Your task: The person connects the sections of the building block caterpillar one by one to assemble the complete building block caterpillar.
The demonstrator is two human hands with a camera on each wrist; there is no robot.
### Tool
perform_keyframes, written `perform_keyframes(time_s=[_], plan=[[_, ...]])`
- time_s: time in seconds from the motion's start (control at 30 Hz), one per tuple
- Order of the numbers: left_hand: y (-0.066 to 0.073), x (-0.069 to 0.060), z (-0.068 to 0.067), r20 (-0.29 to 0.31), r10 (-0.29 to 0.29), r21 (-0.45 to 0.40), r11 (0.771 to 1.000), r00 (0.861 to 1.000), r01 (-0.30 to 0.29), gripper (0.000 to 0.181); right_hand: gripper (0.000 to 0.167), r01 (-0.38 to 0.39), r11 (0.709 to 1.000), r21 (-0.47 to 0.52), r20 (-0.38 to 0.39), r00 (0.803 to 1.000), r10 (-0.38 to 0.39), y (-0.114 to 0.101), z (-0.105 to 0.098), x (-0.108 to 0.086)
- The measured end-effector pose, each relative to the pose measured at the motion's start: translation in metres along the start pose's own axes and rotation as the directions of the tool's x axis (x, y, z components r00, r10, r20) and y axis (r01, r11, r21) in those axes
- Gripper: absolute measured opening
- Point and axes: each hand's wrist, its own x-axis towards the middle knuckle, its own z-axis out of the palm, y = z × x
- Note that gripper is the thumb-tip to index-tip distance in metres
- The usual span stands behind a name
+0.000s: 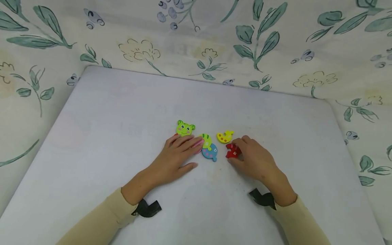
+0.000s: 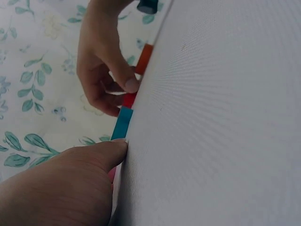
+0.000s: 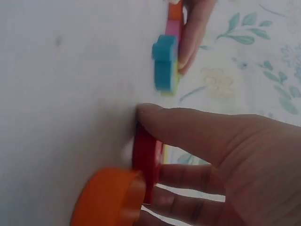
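My right hand [image 1: 255,158] pinches a red puzzle piece [image 1: 231,150] marked with a number, between thumb and fingers at the tabletop. My left hand [image 1: 174,160] lies with fingers extended over a row of puzzle pieces, partly covering them. From under it show a green smiling animal-head piece [image 1: 184,128], a pink piece [image 1: 198,145] and a green striped piece [image 1: 206,139]. A blue piece [image 1: 209,153] numbered 6 joins the green striped one. Beyond the red piece lies a yellow spotted piece [image 1: 225,137]. An orange piece [image 3: 110,197] stands beside my right hand in the right wrist view, hidden in the head view.
The pieces lie on a white tabletop [image 1: 128,109] with a visible far edge. Floral cloth [image 1: 183,44] surrounds the table at the back and sides. Black straps [image 1: 149,208] hang at both sleeve cuffs.
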Motion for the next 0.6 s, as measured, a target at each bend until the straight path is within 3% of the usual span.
perform_keyframes(time_s=[0.13,0.23,0.37,0.6], plan=[[-0.001,0.001,0.000,-0.010,0.012,0.007,1.000,1.000,-0.012,0.073,0.059,-0.106,0.994,0.004,-0.013,0.994,0.106,0.005,-0.001,0.004],[-0.001,0.000,-0.001,-0.015,0.021,0.010,1.000,1.000,-0.021,0.073,0.068,-0.135,0.991,0.004,-0.021,0.991,0.135,0.007,-0.001,0.006],[-0.002,0.000,-0.002,-0.017,0.028,0.012,1.000,0.999,-0.027,0.072,0.078,-0.102,0.995,-0.025,-0.033,0.994,0.101,0.001,-0.002,0.013],[-0.002,0.000,0.000,-0.037,0.032,-0.004,0.999,0.999,-0.033,0.071,0.063,-0.012,0.994,-0.111,-0.051,0.999,0.006,-0.019,-0.004,0.041]])
